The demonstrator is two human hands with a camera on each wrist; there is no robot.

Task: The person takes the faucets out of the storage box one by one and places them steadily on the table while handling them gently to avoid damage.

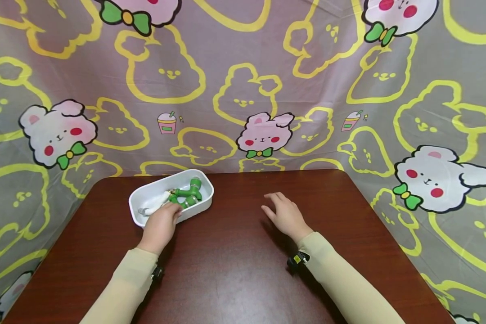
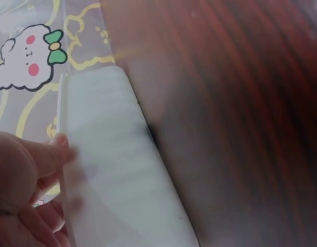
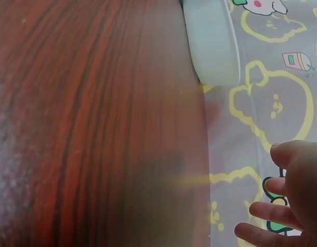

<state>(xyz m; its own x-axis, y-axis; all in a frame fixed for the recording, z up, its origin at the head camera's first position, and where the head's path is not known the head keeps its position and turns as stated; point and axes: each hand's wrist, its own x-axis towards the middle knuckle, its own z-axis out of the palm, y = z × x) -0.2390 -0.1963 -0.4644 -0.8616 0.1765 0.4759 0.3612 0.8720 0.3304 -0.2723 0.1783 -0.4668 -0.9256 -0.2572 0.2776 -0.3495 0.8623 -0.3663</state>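
Note:
A white oblong tray [image 1: 198, 208] stands at the back left of the table. Inside lie green pipe fittings [image 1: 189, 193] with metal rings and a long white piece [image 1: 157, 202] with a greyish end. My left hand [image 1: 160, 227] reaches over the tray's near rim, beside the white piece. In the left wrist view, its thumb [image 2: 56, 149] is right at the rim, and its other fingers bend behind the wall. Whether they grip anything I cannot tell. To the right, my right hand [image 1: 286, 216] hovers over the table, fingers loosely spread, holding nothing.
The brown wooden table [image 1: 235, 270] has its back edge against a patterned cloth [image 1: 210, 90] printed with cartoon animals. The cloth also runs along both sides. A small black device [image 1: 297, 261] is strapped at the right wrist.

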